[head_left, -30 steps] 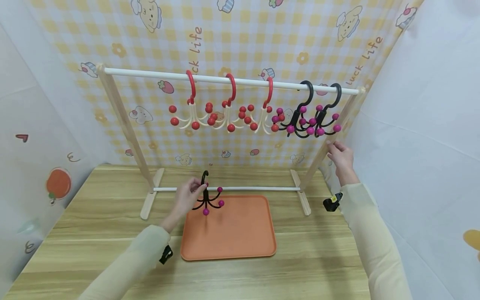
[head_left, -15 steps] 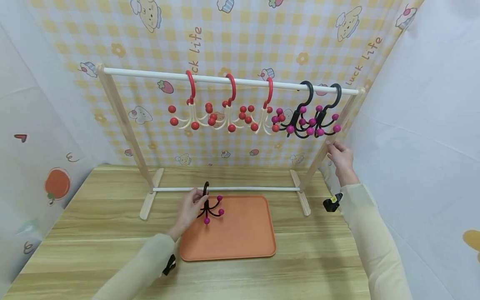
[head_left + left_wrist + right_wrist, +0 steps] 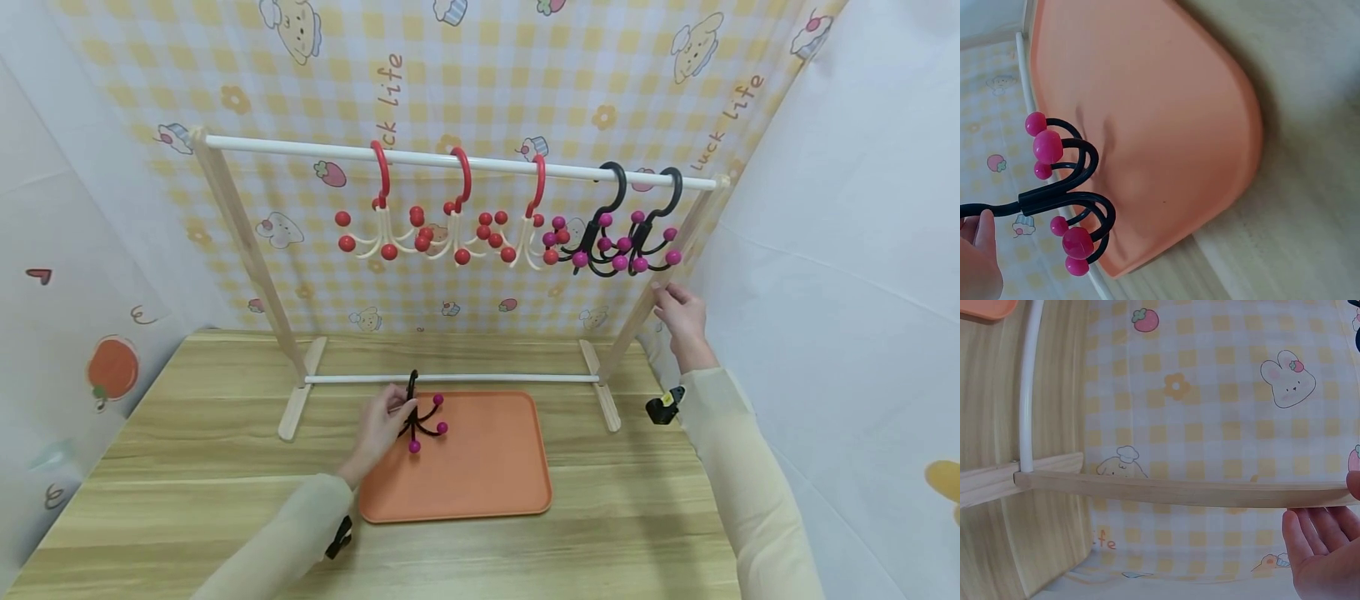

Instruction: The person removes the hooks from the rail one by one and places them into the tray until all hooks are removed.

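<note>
My left hand point(image 3: 381, 429) pinches a black octopus hanger point(image 3: 1054, 195) by its hook stem. The hanger's several curved arms end in magenta balls. It is held above the left part of an orange tray point(image 3: 480, 467), and in the left wrist view its arms appear apart from the tray's surface. My right hand point(image 3: 684, 321) grips the right wooden post point(image 3: 1197, 494) of a hanging rack, thumb on one side and fingers on the other. Two more black octopus hangers, one of them the far-right hanger point(image 3: 642, 237), hang on the upper bar just above that hand.
Three red-hooked hangers with cream arms, such as the middle hanger point(image 3: 456, 223), hang from the white upper bar point(image 3: 300, 147). A lower white bar point(image 3: 525, 378) runs behind the tray. The rack stands on a wooden table point(image 3: 187, 467) before a checked cloth backdrop point(image 3: 465, 100).
My left hand has come down and slightly toward me, bringing the black octopus hanger lower over the tray. The right hand stays on the post.
</note>
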Demonstrator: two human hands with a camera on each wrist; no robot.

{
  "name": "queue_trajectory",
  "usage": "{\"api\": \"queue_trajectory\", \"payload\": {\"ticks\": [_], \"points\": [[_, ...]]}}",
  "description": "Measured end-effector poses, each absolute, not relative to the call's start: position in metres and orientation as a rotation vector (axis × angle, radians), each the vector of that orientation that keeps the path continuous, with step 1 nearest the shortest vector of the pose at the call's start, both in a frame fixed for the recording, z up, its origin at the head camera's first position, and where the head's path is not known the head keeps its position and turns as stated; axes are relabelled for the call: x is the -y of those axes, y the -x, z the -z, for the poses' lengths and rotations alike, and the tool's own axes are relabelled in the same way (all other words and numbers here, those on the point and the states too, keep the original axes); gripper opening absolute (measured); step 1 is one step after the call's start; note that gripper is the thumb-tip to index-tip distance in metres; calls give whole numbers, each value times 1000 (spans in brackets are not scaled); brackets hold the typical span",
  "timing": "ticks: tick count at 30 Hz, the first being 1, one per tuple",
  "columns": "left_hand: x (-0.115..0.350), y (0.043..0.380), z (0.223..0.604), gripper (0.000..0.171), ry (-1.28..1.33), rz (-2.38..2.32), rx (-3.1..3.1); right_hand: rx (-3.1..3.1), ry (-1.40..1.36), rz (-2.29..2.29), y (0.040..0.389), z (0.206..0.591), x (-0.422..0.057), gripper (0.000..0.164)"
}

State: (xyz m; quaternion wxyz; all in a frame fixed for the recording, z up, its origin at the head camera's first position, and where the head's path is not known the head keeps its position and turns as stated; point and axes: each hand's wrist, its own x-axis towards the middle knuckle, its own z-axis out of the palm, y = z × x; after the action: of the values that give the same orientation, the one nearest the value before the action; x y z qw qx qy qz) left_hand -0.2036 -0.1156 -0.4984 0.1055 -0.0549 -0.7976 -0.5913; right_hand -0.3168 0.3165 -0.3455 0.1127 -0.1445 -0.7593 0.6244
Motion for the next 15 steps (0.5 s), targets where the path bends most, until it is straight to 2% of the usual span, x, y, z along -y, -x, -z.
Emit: {"api": "queue_trajectory", "payload": {"ticks": [4,8,15], "points": [[117,203,503,7,160,1747,2354,2198,345,-1877,332,361,-333,48],[120,202,505,8,170,1736,2363,2222,425,-1822,317,345,-315,51],[127,199,497,30,67,1718,2398,2211,441,-1863,305,333,-305,49]]}}
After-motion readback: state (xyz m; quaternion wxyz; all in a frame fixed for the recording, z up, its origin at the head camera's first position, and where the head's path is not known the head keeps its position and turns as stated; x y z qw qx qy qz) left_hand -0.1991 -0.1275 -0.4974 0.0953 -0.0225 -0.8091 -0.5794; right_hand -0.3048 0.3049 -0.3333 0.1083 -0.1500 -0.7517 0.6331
